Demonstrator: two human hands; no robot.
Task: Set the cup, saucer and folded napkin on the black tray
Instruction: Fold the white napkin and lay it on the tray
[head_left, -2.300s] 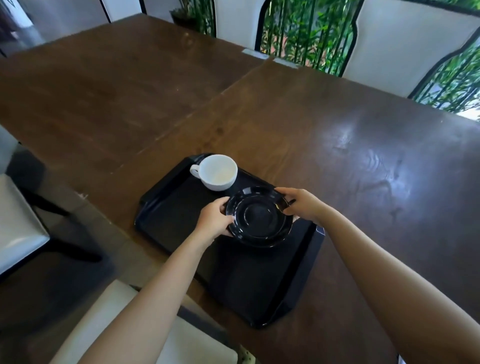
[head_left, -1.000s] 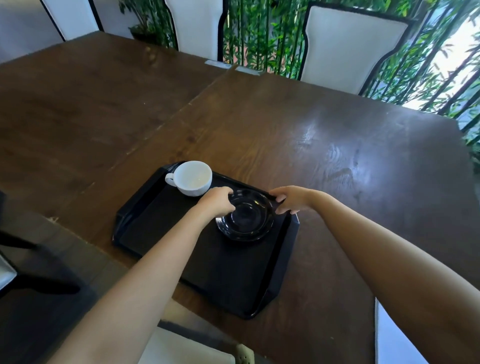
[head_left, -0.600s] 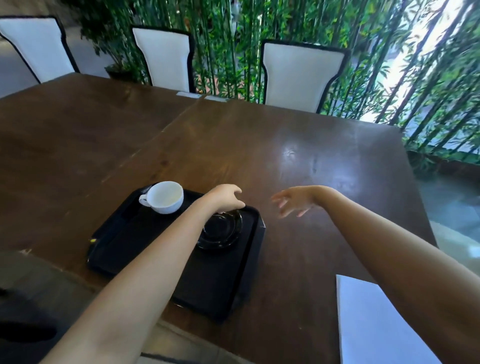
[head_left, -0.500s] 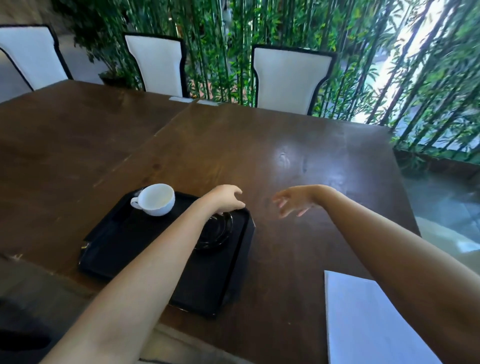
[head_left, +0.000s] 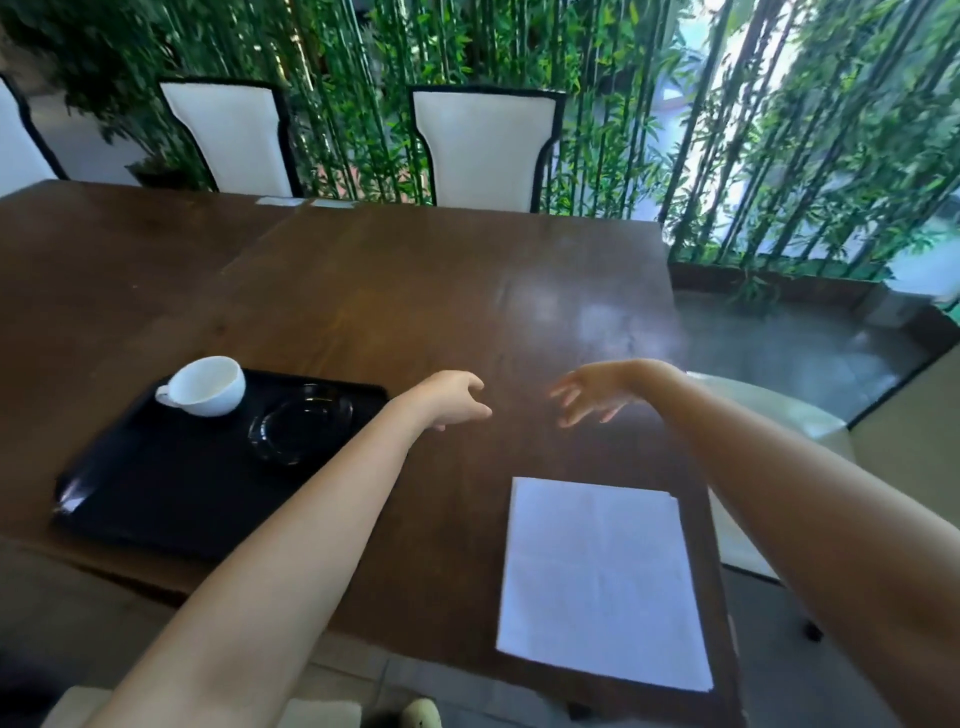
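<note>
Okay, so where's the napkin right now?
In the head view the white napkin lies flat on the wooden table, near its front edge, right of the black tray and not on it.

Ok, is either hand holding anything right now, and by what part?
Nothing is held. The left hand and right hand hover open over the table; the napkin lies untouched.

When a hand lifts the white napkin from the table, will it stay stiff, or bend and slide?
The napkin looks thin and lies quite flat on the table, so it will probably droop if lifted by one edge. The tabletop looks glossy, so a push would likely make it slide easily. Being so flat, its edge may be hard to pinch; both hands are open and empty.
</note>
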